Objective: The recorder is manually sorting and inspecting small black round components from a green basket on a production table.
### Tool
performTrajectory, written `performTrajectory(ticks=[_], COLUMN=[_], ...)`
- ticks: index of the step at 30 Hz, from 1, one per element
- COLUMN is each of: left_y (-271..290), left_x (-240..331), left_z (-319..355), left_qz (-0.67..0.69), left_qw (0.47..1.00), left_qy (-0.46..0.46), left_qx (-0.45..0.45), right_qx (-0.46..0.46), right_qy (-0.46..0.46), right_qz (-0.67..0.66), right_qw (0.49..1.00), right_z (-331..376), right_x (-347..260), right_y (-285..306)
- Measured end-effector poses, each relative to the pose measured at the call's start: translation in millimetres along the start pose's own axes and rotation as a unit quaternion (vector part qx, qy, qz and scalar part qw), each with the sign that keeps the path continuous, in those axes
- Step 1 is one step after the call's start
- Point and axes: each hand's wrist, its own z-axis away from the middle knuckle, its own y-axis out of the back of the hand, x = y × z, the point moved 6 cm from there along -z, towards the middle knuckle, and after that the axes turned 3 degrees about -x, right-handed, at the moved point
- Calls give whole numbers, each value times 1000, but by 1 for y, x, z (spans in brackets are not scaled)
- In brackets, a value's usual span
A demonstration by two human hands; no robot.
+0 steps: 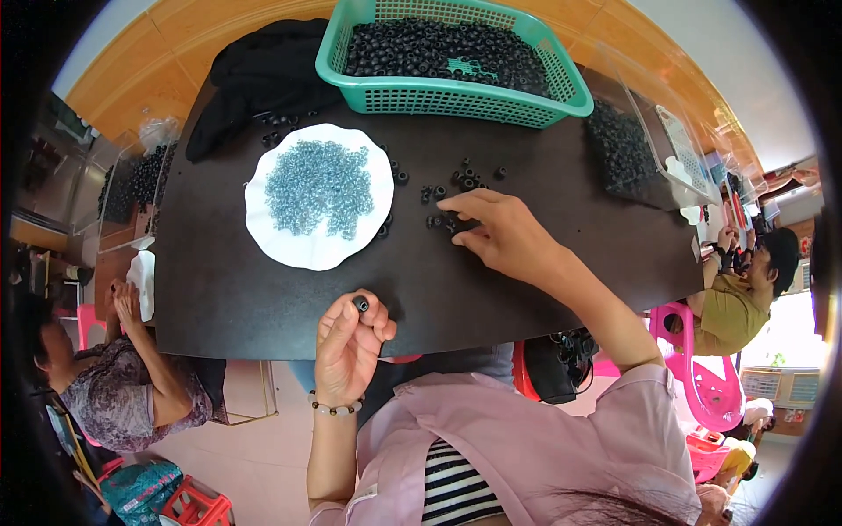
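My left hand is at the table's near edge, closed, pinching a small black ring-shaped part with a hole in its end. My right hand reaches over the table, thumb and forefinger apart, beside several loose black parts. Whether its fingertips touch any of them I cannot tell. To the left of that hand lies a white wavy-edged plate, bearing a heap of small clear bluish pieces. A few more black parts rest against the plate's right rim.
A green plastic basket full of black parts stands at the far side. Left of it lies black cloth. A clear bin of black parts is at the right. Other people sit at the left and right.
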Motion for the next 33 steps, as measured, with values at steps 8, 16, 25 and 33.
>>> performTrajectory(ticks=[8,16,25,33], left_y=[-1,-2,1,2], left_x=[-1,-1,-3,-3], left_z=[1,1,-1,1], left_qz=[-13,-34,1,57], left_qw=[1000,999,1000,998], left_qy=[3,3,9,33], left_qx=[7,8,7,-2], right_qx=[89,108,116,105], right_qy=[-11,-4,106,115], right_qz=[-30,-19,64,127], right_qw=[996,994,985,980], right_z=[31,41,17,7], right_x=[7,8,-12,-6], right_y=[21,11,-3,-9])
